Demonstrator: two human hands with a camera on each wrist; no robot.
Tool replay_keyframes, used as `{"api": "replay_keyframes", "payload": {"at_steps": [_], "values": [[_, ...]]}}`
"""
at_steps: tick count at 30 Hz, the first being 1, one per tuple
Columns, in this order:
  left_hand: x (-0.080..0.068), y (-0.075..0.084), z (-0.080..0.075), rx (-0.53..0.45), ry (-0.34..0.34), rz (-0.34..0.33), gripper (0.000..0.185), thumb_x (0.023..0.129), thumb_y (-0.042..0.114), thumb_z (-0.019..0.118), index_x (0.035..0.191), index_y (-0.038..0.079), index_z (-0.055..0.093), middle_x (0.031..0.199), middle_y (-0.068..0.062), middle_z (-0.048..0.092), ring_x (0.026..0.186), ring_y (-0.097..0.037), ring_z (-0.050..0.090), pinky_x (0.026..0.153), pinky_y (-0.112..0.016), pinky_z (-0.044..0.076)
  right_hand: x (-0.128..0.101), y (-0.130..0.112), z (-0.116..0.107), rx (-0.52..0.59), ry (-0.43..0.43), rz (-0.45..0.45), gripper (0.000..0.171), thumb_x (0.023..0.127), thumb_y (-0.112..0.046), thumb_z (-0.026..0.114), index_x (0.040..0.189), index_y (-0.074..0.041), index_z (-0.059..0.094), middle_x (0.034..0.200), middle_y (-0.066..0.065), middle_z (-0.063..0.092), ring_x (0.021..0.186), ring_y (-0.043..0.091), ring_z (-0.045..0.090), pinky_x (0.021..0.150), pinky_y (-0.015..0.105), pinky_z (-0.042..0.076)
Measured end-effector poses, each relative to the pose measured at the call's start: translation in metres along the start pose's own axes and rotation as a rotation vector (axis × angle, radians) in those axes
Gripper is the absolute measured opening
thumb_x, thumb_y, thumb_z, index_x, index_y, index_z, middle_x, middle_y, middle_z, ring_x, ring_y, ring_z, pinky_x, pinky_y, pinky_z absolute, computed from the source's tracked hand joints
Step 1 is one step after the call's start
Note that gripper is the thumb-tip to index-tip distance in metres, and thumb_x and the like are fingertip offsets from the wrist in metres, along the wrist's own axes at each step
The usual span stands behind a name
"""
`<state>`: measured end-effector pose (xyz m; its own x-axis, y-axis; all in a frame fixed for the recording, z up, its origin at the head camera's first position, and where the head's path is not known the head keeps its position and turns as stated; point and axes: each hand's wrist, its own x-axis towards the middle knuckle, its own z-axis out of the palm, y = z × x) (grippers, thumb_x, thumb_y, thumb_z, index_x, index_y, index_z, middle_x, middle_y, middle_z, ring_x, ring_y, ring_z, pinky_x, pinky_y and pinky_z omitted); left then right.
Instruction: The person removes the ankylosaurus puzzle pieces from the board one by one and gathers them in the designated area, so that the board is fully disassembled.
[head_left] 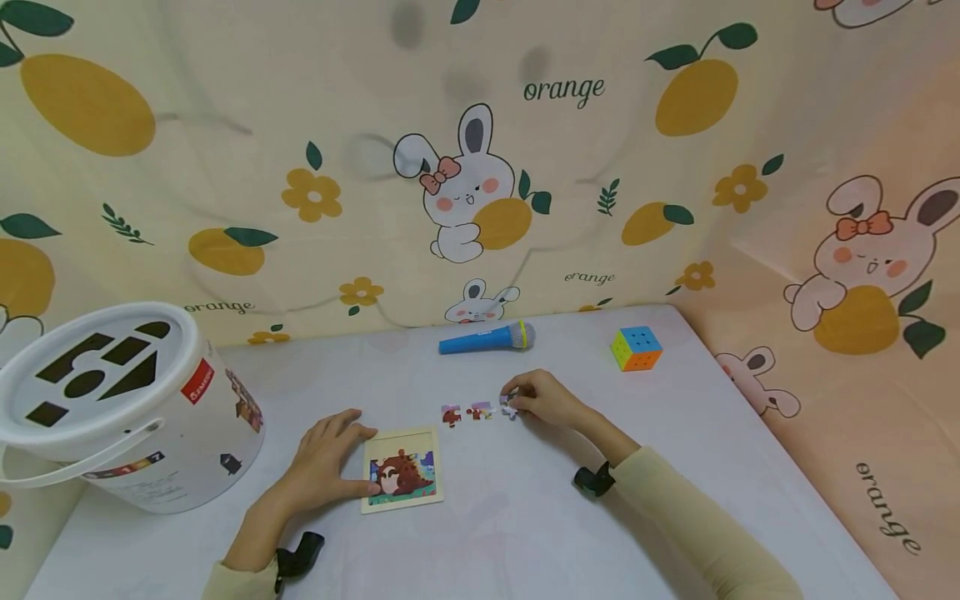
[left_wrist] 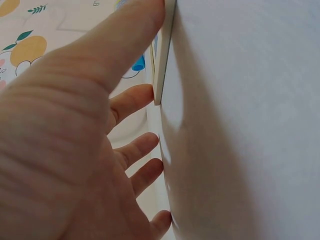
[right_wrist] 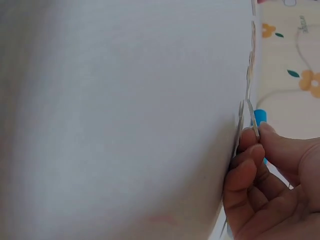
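Cardboard-thin, light puzzle piece (head_left: 509,407): my right hand (head_left: 542,398) pinches its edges, while my left hand (head_left: 324,461) rests flat against the puzzle tray (head_left: 402,497).

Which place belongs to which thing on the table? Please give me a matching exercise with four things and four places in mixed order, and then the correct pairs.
Things:
1. puzzle board
2. toy microphone
3. colour cube
4. white bucket

Places:
A. far right part of the table, standing alone
B. left edge of the table
C. under the fingers of the left hand
D. near the back wall, beyond the loose puzzle pieces

Pairs: 1-C, 2-D, 3-A, 4-B
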<state>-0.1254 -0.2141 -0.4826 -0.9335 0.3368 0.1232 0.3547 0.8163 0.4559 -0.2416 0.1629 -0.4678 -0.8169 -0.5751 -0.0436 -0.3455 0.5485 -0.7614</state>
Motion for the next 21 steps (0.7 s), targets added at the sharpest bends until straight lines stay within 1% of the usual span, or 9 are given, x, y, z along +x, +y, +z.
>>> {"api": "replay_keyframes", "payload": {"at_steps": [3, 7, 14, 21], "values": [[-0.0001, -0.0001, 0.0001, -0.001, -0.002, 0.001, 0.078, 0.060, 0.066, 0.075, 0.120, 0.019, 0.059, 0.143, -0.017, 0.037, 0.128, -0.041, 0.030, 0.100, -0.065, 0.018, 0.0005, 0.0011, -0.0004, -0.014, -0.004, 0.002, 0.017, 0.089, -0.003, 0.061, 0.104, -0.004, 0.068, 0.063, -0.003, 0.050, 0.059, 0.010, 0.044, 0.053, 0.021, 0.037], [-0.0001, -0.0001, -0.0003, -0.002, -0.004, 0.003, 0.078, 0.060, 0.066, 0.075, 0.120, 0.019, 0.059, 0.142, -0.017, 0.037, 0.128, -0.041, 0.030, 0.100, -0.065, 0.018, 0.0009, 0.0018, -0.0012, -0.017, -0.011, 0.010, 0.016, 0.089, -0.004, 0.061, 0.104, -0.005, 0.068, 0.061, -0.003, 0.048, 0.059, 0.010, 0.044, 0.054, 0.021, 0.037], [-0.0002, 0.0022, -0.0025, -0.003, -0.007, 0.004, 0.077, 0.060, 0.064, 0.076, 0.120, 0.018, 0.059, 0.142, -0.018, 0.037, 0.128, -0.042, 0.030, 0.100, -0.066, 0.018, 0.0007, 0.0015, -0.0018, -0.010, -0.014, 0.020, 0.017, 0.092, -0.005, 0.058, 0.105, -0.005, 0.069, 0.063, -0.002, 0.052, 0.060, 0.010, 0.047, 0.055, 0.022, 0.040], [-0.0005, 0.0038, -0.0037, -0.006, -0.006, 0.004, 0.077, 0.060, 0.063, 0.076, 0.119, 0.018, 0.059, 0.142, -0.018, 0.038, 0.128, -0.042, 0.030, 0.100, -0.066, 0.018, 0.0001, 0.0036, -0.0008, 0.012, -0.008, 0.023, 0.019, 0.094, -0.005, 0.054, 0.106, -0.006, 0.069, 0.065, 0.000, 0.053, 0.060, 0.011, 0.048, 0.055, 0.023, 0.041]]}}
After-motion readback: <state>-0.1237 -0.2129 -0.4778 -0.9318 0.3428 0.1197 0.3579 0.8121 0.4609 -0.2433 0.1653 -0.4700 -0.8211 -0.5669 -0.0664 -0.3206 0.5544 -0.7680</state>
